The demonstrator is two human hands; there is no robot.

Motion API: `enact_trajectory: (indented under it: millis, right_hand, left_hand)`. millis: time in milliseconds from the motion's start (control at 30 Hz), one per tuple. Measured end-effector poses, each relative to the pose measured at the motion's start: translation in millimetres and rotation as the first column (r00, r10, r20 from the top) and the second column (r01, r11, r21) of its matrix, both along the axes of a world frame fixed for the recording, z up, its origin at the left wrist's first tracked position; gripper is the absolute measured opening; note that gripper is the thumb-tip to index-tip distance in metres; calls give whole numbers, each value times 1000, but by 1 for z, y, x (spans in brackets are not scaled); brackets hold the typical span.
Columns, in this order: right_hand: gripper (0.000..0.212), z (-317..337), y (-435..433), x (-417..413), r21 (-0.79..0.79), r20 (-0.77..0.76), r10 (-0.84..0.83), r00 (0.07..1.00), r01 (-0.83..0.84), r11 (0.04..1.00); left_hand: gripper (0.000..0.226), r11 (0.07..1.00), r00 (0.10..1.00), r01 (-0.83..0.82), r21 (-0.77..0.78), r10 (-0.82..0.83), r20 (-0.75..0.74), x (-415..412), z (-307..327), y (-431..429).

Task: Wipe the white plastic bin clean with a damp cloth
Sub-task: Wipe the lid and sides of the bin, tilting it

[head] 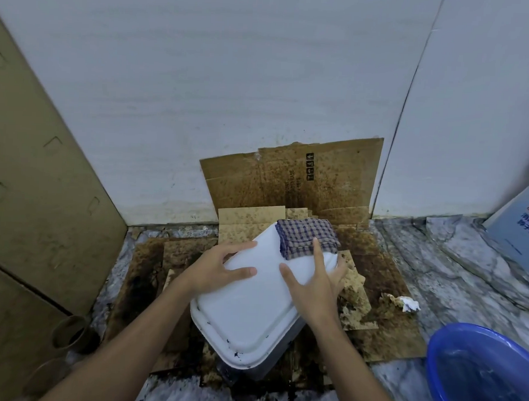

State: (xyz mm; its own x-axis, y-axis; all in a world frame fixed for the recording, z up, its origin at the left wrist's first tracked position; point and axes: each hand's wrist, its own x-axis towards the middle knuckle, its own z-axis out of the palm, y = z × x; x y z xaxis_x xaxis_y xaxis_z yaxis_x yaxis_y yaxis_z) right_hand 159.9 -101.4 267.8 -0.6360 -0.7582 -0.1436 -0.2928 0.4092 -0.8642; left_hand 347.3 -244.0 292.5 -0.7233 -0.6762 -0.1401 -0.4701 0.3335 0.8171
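The white plastic bin [247,313] lies in the centre of the view on stained cardboard, its broad white lid surface facing up. A folded checked cloth [305,239] sits on the bin's far right corner. My left hand [217,269] holds the bin's left edge, thumb on top and fingers along the far side. My right hand [315,287] rests on the bin's right side with fingers spread; the index fingertip touches the cloth's near edge and the other fingers wrap over the right rim.
Soiled cardboard sheets [291,183] cover the floor and lean on the wall behind. A blue basin [482,373] holding water stands at the lower right. A crumpled white tissue [408,304] lies right of the bin. Cardboard boxes [32,192] and tubes [69,333] stand left.
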Motion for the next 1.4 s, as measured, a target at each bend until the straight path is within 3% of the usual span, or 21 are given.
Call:
enact_trajectory:
  millis: [333,533,833,1000,1100,1200,1333,1400]
  right_hand:
    - [88,14,-41,-51,40,-97,437,894,-435,900]
    - [89,14,-68,-61,40,-99,605,790,-605,795]
    - [85,-11,-70,-67,50,-193,618,762,-622,782]
    - [57,1,-86,-69,80,-114,569,815,-563,823]
    - [41,11,-103,-66,22,-273,465,842,-478,878]
    - [50,20,-118,-56,1,-484,421,767,-481,877]
    - [54,17,-129,-40,211,-526,586,617,-573,792]
    - [53,13,-125,-37,257,-532,610,587,-575,777]
  left_hand:
    - [66,913,887,-353,205,396,-236,15,-10,64]
    - [73,845,804,-481,236,532,-266,12,-26,82]
    - [78,846,817,-515,137,533,-219,8,-46,90]
    - [71,859,839,-490,150,511,-186,7,-42,87]
    - [70,858,840,-491,152,513,-177,6,-42,85]
    - [63,864,845,-483,141,502,-187,6,-41,86]
    - [54,854,837,-517,65,520,-170,6,-39,86]
    - [53,844,830,-536,26,532,-166,7,-35,85]
